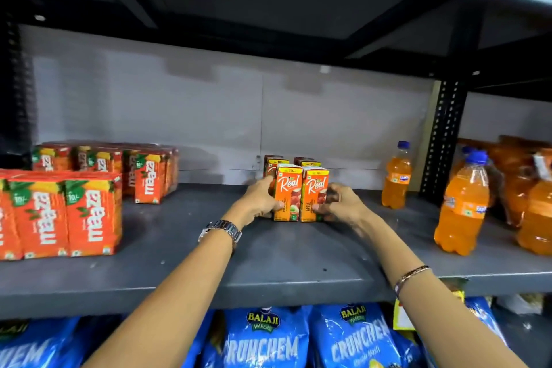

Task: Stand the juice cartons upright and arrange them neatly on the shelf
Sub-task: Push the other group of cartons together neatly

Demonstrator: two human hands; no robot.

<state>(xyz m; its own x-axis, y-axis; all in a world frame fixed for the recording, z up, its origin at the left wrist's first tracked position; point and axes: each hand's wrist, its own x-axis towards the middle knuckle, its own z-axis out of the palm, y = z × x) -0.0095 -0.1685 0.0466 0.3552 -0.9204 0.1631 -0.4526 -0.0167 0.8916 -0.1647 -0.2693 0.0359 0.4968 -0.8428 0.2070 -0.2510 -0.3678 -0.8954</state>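
Grey shelf [268, 263], upright Real cartons [300, 193], hands apparently pressing their sides

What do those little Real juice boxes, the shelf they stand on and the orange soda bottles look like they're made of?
Real juice cartons: probably coated paperboard, judging by the sharp folded edges, flat printed faces and slight sheen.
Shelf: likely painted metal, being a thin grey board with a matte, scuffed surface on a perforated black upright.
Orange soda bottles: clear plastic, it seems, since the drink shows through; the blue screw caps also look plastic.
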